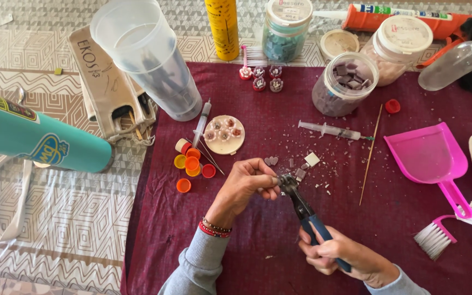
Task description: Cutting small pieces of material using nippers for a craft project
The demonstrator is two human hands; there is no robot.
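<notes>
Gripping blue-handled metal nippers (303, 210), right hand (341, 255) bites a small tile pinched in left hand (245, 184); two cut purple heart-shaped tiles (271, 160) lie beside on the maroon-clothed tabletop (258, 235).

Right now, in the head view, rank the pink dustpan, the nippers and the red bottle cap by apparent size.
1. Pink dustpan, largest.
2. Nippers, held in both hands, nearer the camera, so perhaps flattered.
3. Red bottle cap, plainly smallest.

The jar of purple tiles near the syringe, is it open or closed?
Open. The jar of purple tiles has no lid on it; the tiles show through its mouth.
</notes>
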